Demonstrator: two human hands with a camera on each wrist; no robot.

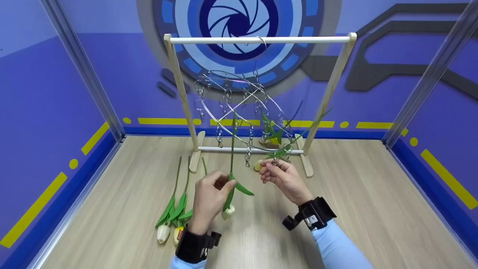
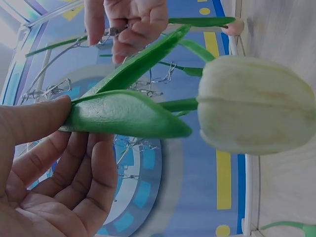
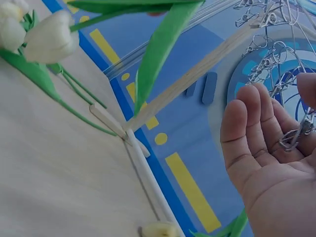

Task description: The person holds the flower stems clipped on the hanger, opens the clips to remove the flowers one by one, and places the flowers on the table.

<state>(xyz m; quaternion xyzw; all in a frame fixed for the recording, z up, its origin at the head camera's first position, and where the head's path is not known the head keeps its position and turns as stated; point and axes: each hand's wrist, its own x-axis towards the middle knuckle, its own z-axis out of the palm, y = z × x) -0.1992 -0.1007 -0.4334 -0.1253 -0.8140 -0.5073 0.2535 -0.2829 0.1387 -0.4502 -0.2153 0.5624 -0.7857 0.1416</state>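
Observation:
My left hand [image 1: 211,196] pinches a white artificial tulip [image 2: 256,103] at its green leaves. It hangs blossom down, its stem pointing up toward a round wire clip hanger [image 1: 239,105]. At the hanger's near right side, my right hand [image 1: 285,179] holds a small metal clip [image 3: 296,136] between thumb and fingers. Behind that hand, a yellowish tulip blossom [image 1: 257,165] hangs low, partly hidden by the fingers. Farther back, another tulip with a yellow blossom [image 1: 275,141] hangs head down among the chains.
A wooden rack with a white top bar [image 1: 298,40] carries the hanger by its hook. Left of my left hand, a white tulip [image 1: 163,233] and a yellow one [image 1: 178,234] lie on the wooden table [image 1: 373,209]. Blue-purple walls [image 1: 123,86] enclose the table.

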